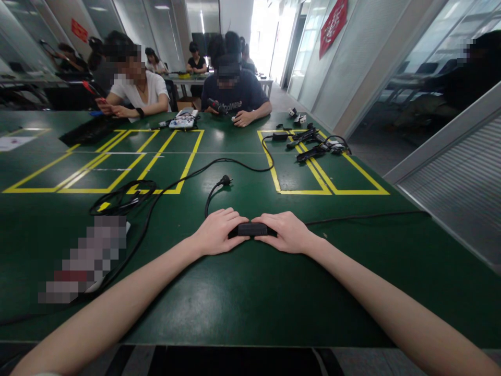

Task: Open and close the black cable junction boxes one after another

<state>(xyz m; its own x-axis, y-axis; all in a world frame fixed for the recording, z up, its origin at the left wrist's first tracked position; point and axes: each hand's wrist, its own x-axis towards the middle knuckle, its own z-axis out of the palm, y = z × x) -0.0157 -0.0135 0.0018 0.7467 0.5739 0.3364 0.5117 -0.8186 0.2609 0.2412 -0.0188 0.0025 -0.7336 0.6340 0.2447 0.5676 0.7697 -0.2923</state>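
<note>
A black power adapter lies low over the green table, held at both ends. My left hand is closed round its left end, thumb on the near side and fingers on the far side. On the right end my right hand grips it the same way. Beyond my left hand, a short black cord with a power plug lies on the table. To the right of my right hand, a thin black cable runs toward the table's right edge. How the cords join the adapter is hidden by my hands.
At left, a blurred-out long object lies beside a coiled black cable. Another black cord crosses toward a small black box. Black devices lie within yellow tape at far right. Two people sit opposite.
</note>
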